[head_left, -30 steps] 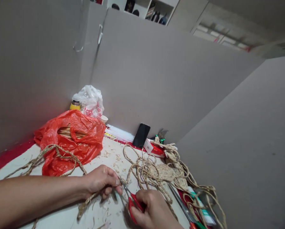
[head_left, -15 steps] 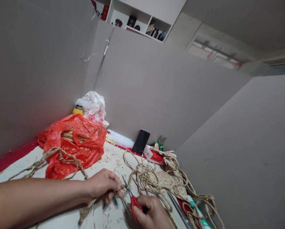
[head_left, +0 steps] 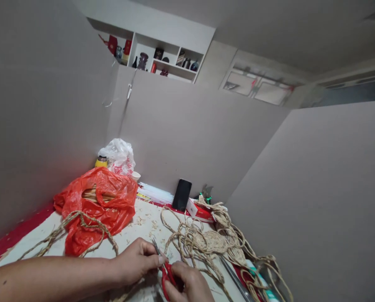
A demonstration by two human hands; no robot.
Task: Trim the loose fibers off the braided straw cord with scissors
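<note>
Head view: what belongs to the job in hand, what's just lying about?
Likely in the job:
Red-handled scissors, in the right hand
Braided cord, heaped at right
Red plastic bag, tan strands inside

Apparently just lying about:
Phone
White bag
Yellow container
White cup

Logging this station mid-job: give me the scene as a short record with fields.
Right hand: holds red-handled scissors
Left hand: thumb and fingers drawn together by the scissor blades; anything pinched is unclear
Right side: heaped braided rope
Left side: red plastic bag, more braided cord beside it
Back: dark phone standing tilted; white plastic bag; yellow jar
Surface: pale tabletop with small scraps
</note>
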